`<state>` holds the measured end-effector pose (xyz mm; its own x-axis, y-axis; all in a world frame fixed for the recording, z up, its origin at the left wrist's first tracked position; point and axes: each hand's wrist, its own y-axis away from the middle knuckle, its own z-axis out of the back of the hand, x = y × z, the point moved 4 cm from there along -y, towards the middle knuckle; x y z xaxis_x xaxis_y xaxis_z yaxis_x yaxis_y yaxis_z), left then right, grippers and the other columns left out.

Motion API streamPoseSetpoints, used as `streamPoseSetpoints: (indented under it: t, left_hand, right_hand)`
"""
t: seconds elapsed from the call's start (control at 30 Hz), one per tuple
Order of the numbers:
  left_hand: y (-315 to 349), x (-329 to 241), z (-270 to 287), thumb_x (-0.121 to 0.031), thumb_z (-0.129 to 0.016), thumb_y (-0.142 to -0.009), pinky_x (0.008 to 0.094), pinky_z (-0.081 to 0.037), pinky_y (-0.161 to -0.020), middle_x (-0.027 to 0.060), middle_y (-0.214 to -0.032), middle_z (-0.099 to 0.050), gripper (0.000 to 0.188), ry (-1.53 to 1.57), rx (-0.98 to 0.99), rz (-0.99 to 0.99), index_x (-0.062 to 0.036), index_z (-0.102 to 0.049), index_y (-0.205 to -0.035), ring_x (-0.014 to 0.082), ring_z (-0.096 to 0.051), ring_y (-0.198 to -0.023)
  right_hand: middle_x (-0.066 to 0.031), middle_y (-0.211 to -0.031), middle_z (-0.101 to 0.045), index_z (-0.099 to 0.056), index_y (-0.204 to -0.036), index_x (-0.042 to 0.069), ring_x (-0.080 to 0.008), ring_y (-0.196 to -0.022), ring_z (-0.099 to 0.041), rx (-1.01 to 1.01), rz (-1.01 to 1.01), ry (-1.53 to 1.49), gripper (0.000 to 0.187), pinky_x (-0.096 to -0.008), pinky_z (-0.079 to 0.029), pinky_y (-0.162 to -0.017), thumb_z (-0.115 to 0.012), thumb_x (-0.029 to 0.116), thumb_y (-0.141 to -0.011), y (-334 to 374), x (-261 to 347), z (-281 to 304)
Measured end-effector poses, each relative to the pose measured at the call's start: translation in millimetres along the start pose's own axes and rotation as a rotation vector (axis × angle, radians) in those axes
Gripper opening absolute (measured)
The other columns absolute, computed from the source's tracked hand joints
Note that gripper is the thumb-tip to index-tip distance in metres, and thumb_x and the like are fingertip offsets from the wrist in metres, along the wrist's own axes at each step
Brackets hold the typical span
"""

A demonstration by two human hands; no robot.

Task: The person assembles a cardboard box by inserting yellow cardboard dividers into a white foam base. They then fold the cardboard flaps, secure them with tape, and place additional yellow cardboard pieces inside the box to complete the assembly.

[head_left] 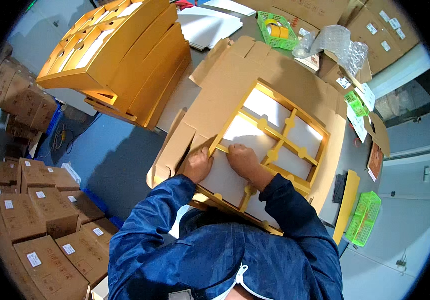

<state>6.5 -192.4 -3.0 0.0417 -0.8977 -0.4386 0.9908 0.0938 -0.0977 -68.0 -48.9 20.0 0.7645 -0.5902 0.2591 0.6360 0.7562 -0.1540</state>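
Observation:
A yellow compartment frame (323, 145) lies on opened-out cardboard in front of me, with crossing divider strips and white panels in its compartments. My left hand (198, 164) is closed at the frame's left side rail; the fingertips are partly hidden. Just to its right, my right hand (244, 161) is curled at a short yellow divider strip (222, 148) that meets this rail. Its knuckles face up and hide the fingertips and most of what they grip. Rounded tabs stand out along the dividers.
Stacked yellow compartment units (140, 65) stand at the far left of the table. Beyond the cardboard (235, 70) are white sheets (207, 27), a green basket (277, 37) with tape rolls, and bubble wrap (337, 42). Another green basket (363, 218) sits right; cartons (50, 210) fill the lower left.

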Motion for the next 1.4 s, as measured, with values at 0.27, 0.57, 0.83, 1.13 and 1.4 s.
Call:
streamPoseSetpoints:
  t: [0.27,0.57,0.83,1.13,1.4]
  left_hand:
    - [-38,-81,21,-0.012,-0.065,-0.076,0.0469,-0.027,-0.107,0.0131,-0.122,-0.050,0.049,-0.061,0.129,-0.540,-0.0025,-0.049,-0.121,0.0300,-0.040,-0.124]
    - [-56,-114,-13,-0.015,-0.062,-0.077,0.0368,-0.044,-0.079,0.0062,-0.079,-0.059,0.010,0.038,0.217,-0.840,-0.0083,-0.054,-0.078,0.0244,-0.059,-0.081]
    - [-3,-137,-4,-0.023,-0.060,-0.079,0.0403,-0.044,-0.082,0.0158,-0.097,-0.056,0.024,0.077,-0.060,-0.226,-0.0039,-0.058,-0.095,0.0319,-0.054,-0.096]
    - [26,-153,-54,-0.015,-0.062,-0.078,0.0452,-0.049,-0.068,0.0183,-0.092,-0.057,0.025,0.280,-0.042,0.048,-0.0015,-0.054,-0.098,0.0377,-0.059,-0.079]
    - [31,-155,-48,-0.012,-0.063,-0.076,0.0416,-0.051,-0.067,0.0193,-0.093,-0.059,0.027,0.334,-0.179,-0.002,-0.0014,-0.057,-0.100,0.0371,-0.060,-0.078]
  right_hand:
    - [-0.0191,-0.111,-0.057,-0.057,-0.105,0.000,-0.0353,-0.102,-0.054,-0.109,-0.108,-0.144,0.048,-0.0435,-0.042,-0.089,-0.069,0.035,-0.074,31,-34,77]
    - [-0.0162,-0.078,-0.064,-0.058,-0.087,0.003,-0.0345,-0.074,-0.063,0.336,-0.290,0.016,0.031,-0.0443,-0.050,-0.066,-0.061,0.034,-0.082,112,-65,79]
    - [-0.0173,-0.074,-0.064,-0.056,-0.083,0.003,-0.0356,-0.071,-0.063,0.374,-0.290,-0.019,0.028,-0.0466,-0.050,-0.064,-0.053,0.030,-0.087,116,-68,64]
    - [-0.0102,-0.065,-0.065,-0.060,-0.082,0.003,-0.0250,-0.062,-0.065,0.467,-0.425,-0.355,0.031,-0.0358,-0.052,-0.062,-0.049,0.032,-0.090,115,-65,53]
    - [-0.0097,-0.064,-0.063,-0.059,-0.083,0.004,-0.0232,-0.055,-0.063,0.423,-0.459,-0.522,0.030,-0.0340,-0.051,-0.057,-0.048,0.031,-0.092,118,-56,55]
